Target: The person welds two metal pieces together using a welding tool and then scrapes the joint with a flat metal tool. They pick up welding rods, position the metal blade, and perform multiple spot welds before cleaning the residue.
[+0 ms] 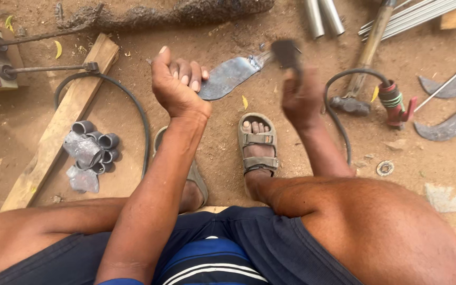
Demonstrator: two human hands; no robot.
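My left hand (178, 87) is raised over the dirt ground, fingers curled around the wide end of a flat grey metal blade (230, 75). The blade points right, and its narrow tang reaches a dark hammer head (286, 53). My right hand (301, 97) grips that hammer, which is blurred by motion just above the tang. Below the hands are my sandalled feet (258, 142), and my knees fill the bottom of the view.
A wooden plank (59, 124) and a black cable (133, 103) lie left, beside short pipe pieces (93, 150). A red electrode holder (395, 100), another hammer (350, 104), curved blades (449, 125), steel tubes (323, 16) and rods (412, 18) lie right.
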